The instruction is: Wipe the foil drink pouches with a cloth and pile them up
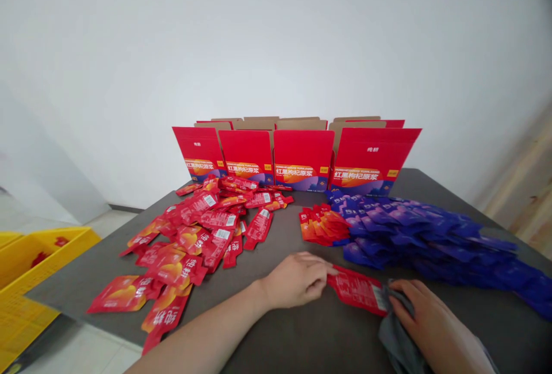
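Observation:
Between my two hands a red pouch (pixel 359 290) is stretched out just above the dark table, its printed side with a white label facing up. My left hand (pixel 297 279) pinches its narrow left end. On the pouch's right end, my right hand (pixel 425 319) grips a grey cloth (pixel 399 339), which touches the pouch edge. Left of my hands lies a loose heap of red pouches (pixel 190 241). Beyond my hands, a small neat stack of red pouches (pixel 322 224) sits beside a long spread of blue pouches (pixel 414 233).
Several open red cartons (pixel 304 158) stand in a row along the back of the dark table (pixel 276 339), against a white wall. On the floor at the left is a yellow crate (pixel 47 264) with some red pieces in it.

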A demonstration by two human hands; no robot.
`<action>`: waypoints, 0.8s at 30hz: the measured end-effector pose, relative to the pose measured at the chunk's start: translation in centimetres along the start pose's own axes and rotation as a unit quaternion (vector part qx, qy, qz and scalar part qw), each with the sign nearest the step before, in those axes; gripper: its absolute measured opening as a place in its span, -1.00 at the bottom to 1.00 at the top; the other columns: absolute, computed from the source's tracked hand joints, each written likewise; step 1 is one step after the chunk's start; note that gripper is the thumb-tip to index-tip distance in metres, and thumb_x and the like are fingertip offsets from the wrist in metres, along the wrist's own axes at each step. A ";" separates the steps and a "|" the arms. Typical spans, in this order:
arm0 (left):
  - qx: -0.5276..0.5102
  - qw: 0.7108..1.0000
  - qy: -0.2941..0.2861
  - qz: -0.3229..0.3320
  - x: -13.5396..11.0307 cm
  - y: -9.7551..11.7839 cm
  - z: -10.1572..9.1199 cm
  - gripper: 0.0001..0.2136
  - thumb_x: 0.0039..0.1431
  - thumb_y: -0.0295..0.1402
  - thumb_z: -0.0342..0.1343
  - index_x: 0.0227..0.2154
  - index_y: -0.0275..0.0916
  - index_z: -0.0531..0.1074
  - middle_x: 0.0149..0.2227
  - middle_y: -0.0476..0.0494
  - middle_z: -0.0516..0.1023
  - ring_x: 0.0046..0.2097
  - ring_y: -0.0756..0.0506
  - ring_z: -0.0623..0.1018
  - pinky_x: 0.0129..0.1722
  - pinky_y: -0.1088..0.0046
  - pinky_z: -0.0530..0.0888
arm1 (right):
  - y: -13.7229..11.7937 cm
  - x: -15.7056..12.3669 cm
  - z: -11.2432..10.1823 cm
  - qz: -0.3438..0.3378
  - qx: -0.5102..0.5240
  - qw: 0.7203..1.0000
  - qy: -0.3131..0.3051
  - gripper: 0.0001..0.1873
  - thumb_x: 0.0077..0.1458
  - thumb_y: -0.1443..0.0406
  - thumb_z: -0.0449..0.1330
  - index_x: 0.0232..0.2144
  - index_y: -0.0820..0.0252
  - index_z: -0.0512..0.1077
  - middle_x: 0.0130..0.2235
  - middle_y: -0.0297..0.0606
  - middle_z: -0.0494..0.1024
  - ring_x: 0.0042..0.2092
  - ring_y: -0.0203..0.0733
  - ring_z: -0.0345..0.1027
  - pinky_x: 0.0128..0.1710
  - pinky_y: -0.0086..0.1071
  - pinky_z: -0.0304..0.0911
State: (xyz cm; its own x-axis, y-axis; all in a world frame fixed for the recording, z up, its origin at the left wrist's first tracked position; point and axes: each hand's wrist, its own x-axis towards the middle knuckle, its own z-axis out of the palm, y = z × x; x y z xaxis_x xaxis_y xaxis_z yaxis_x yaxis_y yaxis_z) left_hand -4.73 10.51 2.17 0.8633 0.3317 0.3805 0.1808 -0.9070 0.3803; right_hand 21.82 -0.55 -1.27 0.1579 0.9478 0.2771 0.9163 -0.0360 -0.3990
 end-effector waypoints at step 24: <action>-0.034 0.934 0.099 -0.342 10.1 -15.3 -3.1 -0.79 0.27 -0.28 0.08 -0.17 -0.34 0.42 -0.19 -0.13 0.48 -0.21 -0.05 0.51 -0.19 0.31 0.50 | 1.3 0.1 1.7 -0.045 0.059 0.996 0.052 -0.72 0.12 0.08 0.06 -0.28 0.07 0.46 -0.22 -0.22 0.55 -0.15 -0.14 0.46 -0.08 -0.24 0.35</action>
State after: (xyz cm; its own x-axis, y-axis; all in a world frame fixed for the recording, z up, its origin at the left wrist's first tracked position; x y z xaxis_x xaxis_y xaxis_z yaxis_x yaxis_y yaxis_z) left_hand -0.22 28.55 2.82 0.4508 0.8753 0.1749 0.6222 -0.4486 0.6416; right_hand 22.41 0.00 -3.29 0.1210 0.9072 0.4030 0.8799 0.0900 -0.4666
